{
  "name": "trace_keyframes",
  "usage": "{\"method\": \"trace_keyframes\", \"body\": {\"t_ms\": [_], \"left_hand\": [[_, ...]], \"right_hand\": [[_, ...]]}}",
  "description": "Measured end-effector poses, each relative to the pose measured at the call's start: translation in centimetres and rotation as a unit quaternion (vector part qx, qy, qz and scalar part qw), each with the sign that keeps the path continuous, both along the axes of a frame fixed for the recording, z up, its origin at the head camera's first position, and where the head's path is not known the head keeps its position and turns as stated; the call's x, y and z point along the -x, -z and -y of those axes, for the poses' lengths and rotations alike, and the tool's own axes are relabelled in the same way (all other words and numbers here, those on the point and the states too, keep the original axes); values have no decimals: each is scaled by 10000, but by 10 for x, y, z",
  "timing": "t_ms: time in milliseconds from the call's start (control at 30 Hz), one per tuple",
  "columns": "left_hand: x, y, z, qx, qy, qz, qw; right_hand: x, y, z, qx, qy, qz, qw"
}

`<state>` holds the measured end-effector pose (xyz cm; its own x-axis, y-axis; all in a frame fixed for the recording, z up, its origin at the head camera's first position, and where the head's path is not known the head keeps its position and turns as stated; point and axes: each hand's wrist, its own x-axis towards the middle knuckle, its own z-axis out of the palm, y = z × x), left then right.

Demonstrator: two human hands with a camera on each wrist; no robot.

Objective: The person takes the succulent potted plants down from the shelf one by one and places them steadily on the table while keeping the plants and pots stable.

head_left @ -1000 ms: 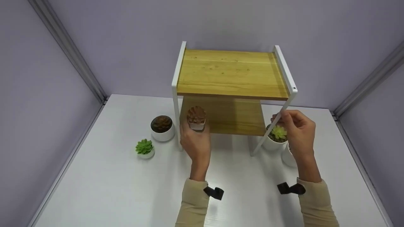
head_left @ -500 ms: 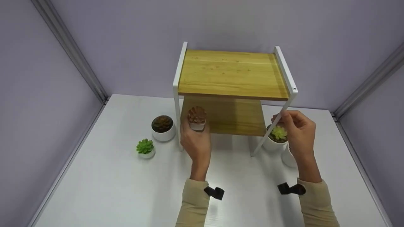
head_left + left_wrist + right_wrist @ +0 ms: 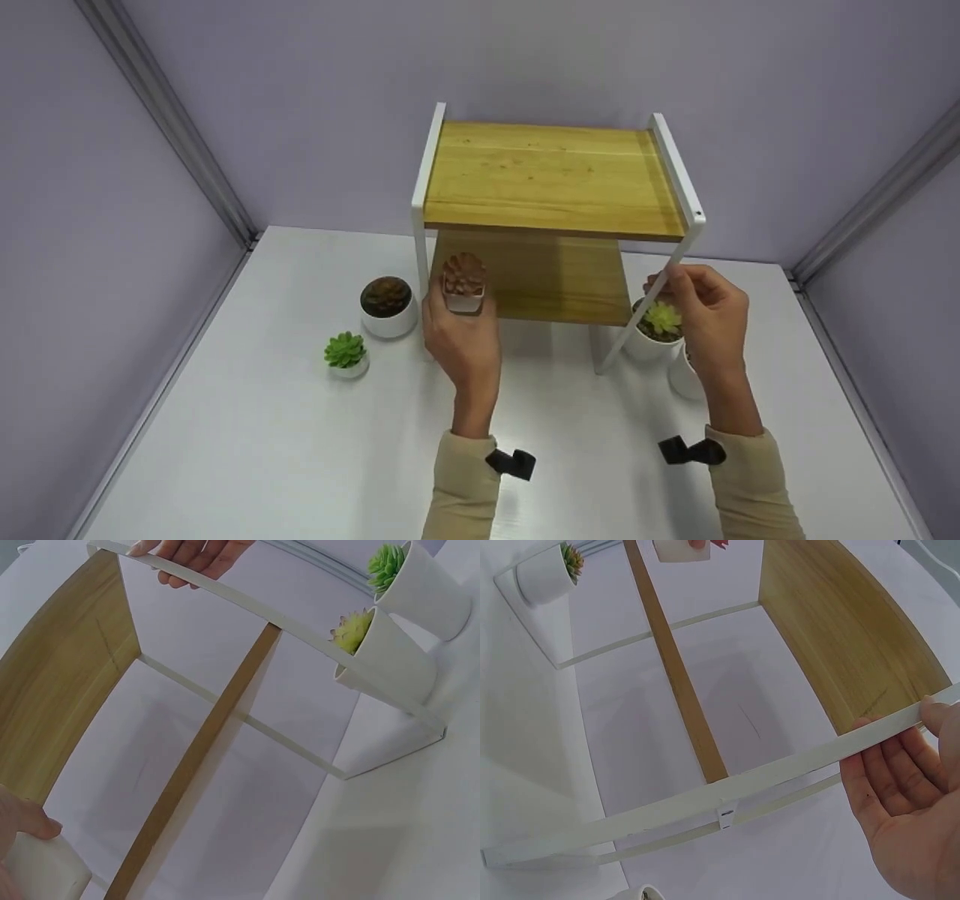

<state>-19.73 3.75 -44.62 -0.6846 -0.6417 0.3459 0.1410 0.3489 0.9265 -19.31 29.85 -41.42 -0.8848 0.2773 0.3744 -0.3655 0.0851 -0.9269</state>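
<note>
My left hand (image 3: 463, 341) holds a small white pot (image 3: 464, 302) with a reddish-brown succulent (image 3: 464, 274), in front of the left part of the lower shelf board (image 3: 559, 277). In the left wrist view, a thumb lies along the side of that white pot (image 3: 49, 870). The two-tier shelf (image 3: 555, 176) has wooden boards and white side frames. At its front right post (image 3: 656, 289), my right hand (image 3: 712, 315) pinches the bar. In the right wrist view, the thumb is on one side of the white bar (image 3: 780, 772), and the fingers (image 3: 900, 772) are on the other.
Left of the shelf stand a dark brown succulent (image 3: 386, 296) in a white pot and a small green succulent (image 3: 345, 350). A yellow-green succulent (image 3: 663, 318) and another white pot (image 3: 684, 375) are at the right, partly behind the right hand. Walls enclose the white table (image 3: 300, 450).
My left hand has shifted slightly left with the potted succulent still in its grip. The right hand stays at the shelf post. The head view has tilted a little.
</note>
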Motion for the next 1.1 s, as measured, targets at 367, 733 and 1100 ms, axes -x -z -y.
{"method": "trace_keyframes", "body": {"t_ms": [367, 733, 1100], "left_hand": [[-14, -12, 3, -86, -110, -303, 9994], [-25, -20, 8, -84, -277, -457, 9985], [-39, -22, 19, -207, -294, -583, 9976]], "right_hand": [[0, 0, 0, 132, -169, -25, 9998], [1, 1, 0, -32, -42, 73, 10000], [0, -1, 2, 139, -32, 31, 9999]]}}
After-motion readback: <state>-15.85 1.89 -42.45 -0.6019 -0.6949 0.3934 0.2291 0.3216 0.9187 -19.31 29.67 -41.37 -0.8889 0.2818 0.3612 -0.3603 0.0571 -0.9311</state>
